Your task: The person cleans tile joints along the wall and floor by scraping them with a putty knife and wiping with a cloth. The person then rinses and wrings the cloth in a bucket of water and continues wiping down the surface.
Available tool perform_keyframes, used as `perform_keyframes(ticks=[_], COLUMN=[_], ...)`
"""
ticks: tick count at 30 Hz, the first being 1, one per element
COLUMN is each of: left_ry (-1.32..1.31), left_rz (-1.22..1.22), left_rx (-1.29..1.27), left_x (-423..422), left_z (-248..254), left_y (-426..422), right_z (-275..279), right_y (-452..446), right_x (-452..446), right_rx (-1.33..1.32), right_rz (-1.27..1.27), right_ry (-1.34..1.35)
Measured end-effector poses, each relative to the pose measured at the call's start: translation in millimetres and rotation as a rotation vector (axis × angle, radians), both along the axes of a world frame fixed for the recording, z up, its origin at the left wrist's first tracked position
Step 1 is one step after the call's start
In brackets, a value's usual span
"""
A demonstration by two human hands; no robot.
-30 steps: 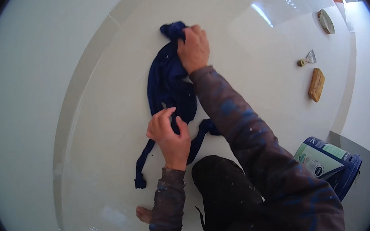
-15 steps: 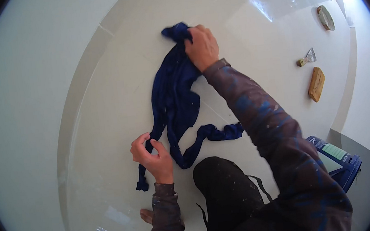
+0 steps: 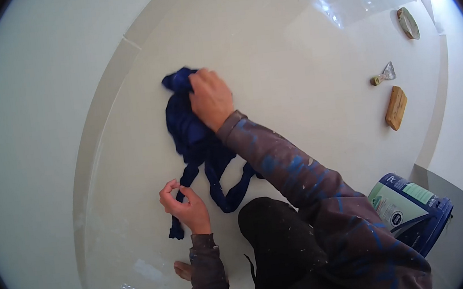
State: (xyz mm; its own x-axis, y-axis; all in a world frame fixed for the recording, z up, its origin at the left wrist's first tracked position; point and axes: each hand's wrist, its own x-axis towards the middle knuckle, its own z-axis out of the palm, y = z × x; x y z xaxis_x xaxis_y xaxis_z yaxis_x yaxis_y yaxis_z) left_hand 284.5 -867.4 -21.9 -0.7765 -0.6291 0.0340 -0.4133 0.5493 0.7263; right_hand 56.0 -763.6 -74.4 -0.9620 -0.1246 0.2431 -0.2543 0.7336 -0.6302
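A crumpled dark blue cloth [image 3: 184, 124], with long narrow ends like sleeves or straps, lies on the pale glossy floor [image 3: 291, 70]. My right hand [image 3: 212, 98] grips its upper part, fingers curled over a bunched fold; the fingertips are partly hidden. One narrow end runs down behind my left hand [image 3: 188, 208]. That hand hovers by the strip with fingers loosely curved and a small gap between thumb and forefinger, holding nothing that I can see. Another end loops toward my dark-trousered knee [image 3: 274, 224] and passes under my right forearm.
A wall [image 3: 44, 136] with a skirting strip curves along the left. To the right lie a wooden block [image 3: 396, 108], a scraper [image 3: 385, 74] and an oval object [image 3: 408, 23]. A paint bucket [image 3: 401, 205] stands by my right elbow. Part of a foot [image 3: 182, 270] shows below my left hand.
My right hand has moved left and toward me, drawing the cloth's upper part into a tighter bunch. My left hand has shifted slightly left, its thumb and forefinger closer together.
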Motion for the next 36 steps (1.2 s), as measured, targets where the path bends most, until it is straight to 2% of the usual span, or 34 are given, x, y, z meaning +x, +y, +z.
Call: perform_keyframes(ticks=[2, 5, 8, 9, 12, 14, 15, 17, 18, 19, 20, 22, 23, 24, 26, 29, 32, 33, 36], left_ry=[0.018, 0.018, 0.024, 0.045, 0.107, 0.122, 0.110, 0.113, 0.066, 0.015, 0.016, -0.033, -0.085, -0.080, -0.171, -0.127, -0.149, -0.099, -0.048], left_rz=[-0.037, -0.144, -0.243, -0.222, -0.169, -0.155, -0.243, -0.328, -0.499, -0.671, -0.673, -0.950, -1.115, -1.115, -1.279, -1.300, -1.203, -1.091, -0.875], left_rx=[0.011, -0.032, -0.007, -0.030, -0.040, -0.061, -0.093, -0.125, -0.171, -0.214, -0.205, -0.169, -0.264, -0.260, -0.317, -0.354, -0.398, -0.417, -0.377], left_x=[-8, 5, 16, 15, 7, 17, 26, 39, 47, 51, 45, 14, 0, -12, -30, -54, -102, -115, -120], left_z=[8, 27, 26, 18, 10, 18, 20, 16, 13, 9, 6, 0, -8, -9, -9, -19, -21, -26, -29], left_y=[9, 5, 8, 11, 34, 38, 42, 39, 37, 37, 35, 28, 25, 31, 43, 52, 65, 68, 66], right_z=[1, 1, -12, -12, -4, 7, 14, 32, 40, 44, 46, 52, 48, 34, -1, -27, -28, -18, -12], right_y=[17, 40, 0, -17, -47, -35, -16, 35, 69, 97, 120, 154, 155, 159, 163, 170, 142, 125, 66], right_x=[-5, -61, -56, -31, 58, 103, 116, 131, 134, 131, 129, 133, 143, 137, 104, -14, -119, -144, -180], right_rx=[-0.032, 0.104, 0.098, 0.018, -0.136, -0.119, -0.232, -0.407, -0.318, -0.310, -0.299, -0.030, 0.018, 0.023, 0.249, 0.257, 0.345, 0.373, 0.392], right_rz=[0.193, -0.124, -0.181, -0.035, 0.359, 0.541, 0.519, 0.212, 0.060, -0.181, -0.422, -0.540, -0.496, -0.497, -0.495, -0.537, -0.414, -0.333, -0.098], right_ry=[0.007, 0.105, 0.163, 0.217, 0.102, -0.106, -0.196, -0.228, -0.384, -0.331, -0.276, -0.143, -0.236, -0.232, -0.194, -0.034, -0.015, 0.000, 0.116])
